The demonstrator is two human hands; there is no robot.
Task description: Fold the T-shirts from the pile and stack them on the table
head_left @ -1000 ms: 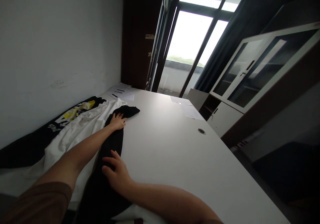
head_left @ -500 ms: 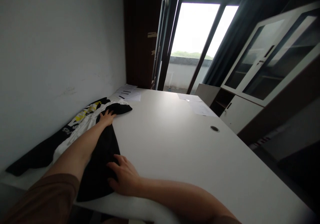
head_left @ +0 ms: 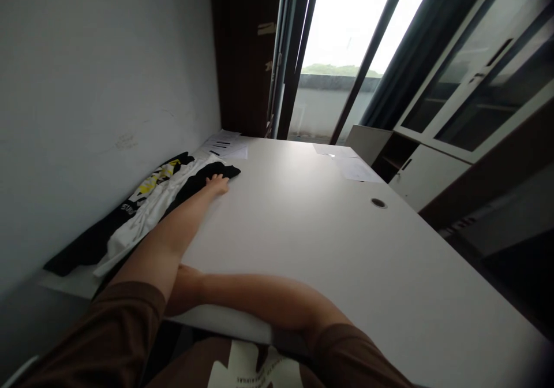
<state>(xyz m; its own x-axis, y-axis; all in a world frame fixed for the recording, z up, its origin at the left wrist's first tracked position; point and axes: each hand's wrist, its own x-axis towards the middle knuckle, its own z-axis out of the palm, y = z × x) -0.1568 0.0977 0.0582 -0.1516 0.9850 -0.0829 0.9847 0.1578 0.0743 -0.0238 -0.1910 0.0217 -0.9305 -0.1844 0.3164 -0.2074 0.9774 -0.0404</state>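
Observation:
A black garment (head_left: 197, 183) lies in a narrow strip along the left side of the white desk. My left hand (head_left: 219, 183) rests on its far end, fingers stretched out over the dark cloth. Lower down, my right hand (head_left: 185, 287) reaches under my left forearm, which hides its fingers and whatever they touch. Beside the black garment, toward the wall, is a rumpled white garment (head_left: 149, 208). Against the wall lies another black garment (head_left: 89, 246) with yellow and white print.
Printed papers (head_left: 225, 144) lie at the desk's far left corner, and more sheets (head_left: 355, 167) at the far right. A round cable hole (head_left: 379, 202) sits near the right edge of the desk (head_left: 294, 232). White cabinets (head_left: 441, 174) stand beyond; a wall (head_left: 108, 76) borders the left.
The black garment's near part has moved left, off the desk surface it covered, into a narrower strip. My right hand has gone left beneath my left forearm. My left hand sits farther right and forward.

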